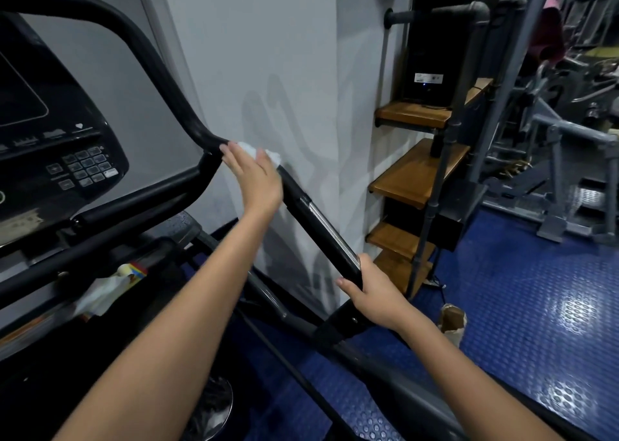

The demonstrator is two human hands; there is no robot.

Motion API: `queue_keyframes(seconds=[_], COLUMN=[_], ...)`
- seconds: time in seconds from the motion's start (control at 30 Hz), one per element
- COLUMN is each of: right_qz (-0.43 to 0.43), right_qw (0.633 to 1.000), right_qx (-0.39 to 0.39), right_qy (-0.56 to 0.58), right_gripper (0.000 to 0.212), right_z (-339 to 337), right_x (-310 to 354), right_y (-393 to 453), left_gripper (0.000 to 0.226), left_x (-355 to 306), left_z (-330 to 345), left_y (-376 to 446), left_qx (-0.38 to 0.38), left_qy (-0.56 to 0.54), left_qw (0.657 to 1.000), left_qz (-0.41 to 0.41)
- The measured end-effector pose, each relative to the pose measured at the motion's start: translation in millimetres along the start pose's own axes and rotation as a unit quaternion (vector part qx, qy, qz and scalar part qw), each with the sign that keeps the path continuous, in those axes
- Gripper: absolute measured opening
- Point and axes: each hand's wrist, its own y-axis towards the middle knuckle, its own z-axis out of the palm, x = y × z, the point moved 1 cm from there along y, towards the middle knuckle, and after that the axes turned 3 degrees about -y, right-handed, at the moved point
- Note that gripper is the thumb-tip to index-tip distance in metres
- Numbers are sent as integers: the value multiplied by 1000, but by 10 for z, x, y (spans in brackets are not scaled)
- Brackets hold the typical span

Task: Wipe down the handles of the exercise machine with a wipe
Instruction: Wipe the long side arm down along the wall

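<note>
Grey gym wall [268, 55] and blue studded rubber floor [536, 290] frame a black exercise machine being wiped.

On the machine's right handle [321, 229], a smooth black tube with a glossy metal strip, the left hand [254, 176] presses a crumpled white wipe [264, 152] against the upper bend, fingers fairly straight and close together over it. Lower down, the right hand [371, 293] grips the same tube, fingers curled round it. A glossy black console [50, 132] with a keypad sits left; below it a tray [50, 310] holds a packet [107, 290] with white sheet material spilling out. Behind, a pipe-framed shelf [418, 172] of warm wooden boards carries a black box [432, 55].
</note>
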Motion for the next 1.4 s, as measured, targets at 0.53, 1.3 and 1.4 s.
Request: queue_keyframes(seconds=[0.53,1.3,1.4], right_qz=[5,-70,-77], right_qw=[1000,995,993], right_qx=[28,70,86], right_qy=[-2,5,17], right_gripper=[23,24,24], right_z=[-53,-73,-87], right_x=[16,-214,-236], right_y=[-6,143,151], left_gripper=[61,48,48], left_x=[-41,22,-109], left_z=[257,298,231], left_y=[-463,-655,-287], left_qx=[-19,17,-45], left_qy=[-170,-3,-97], left_qw=[968,994,979], left_qz=[-181,-106,-171])
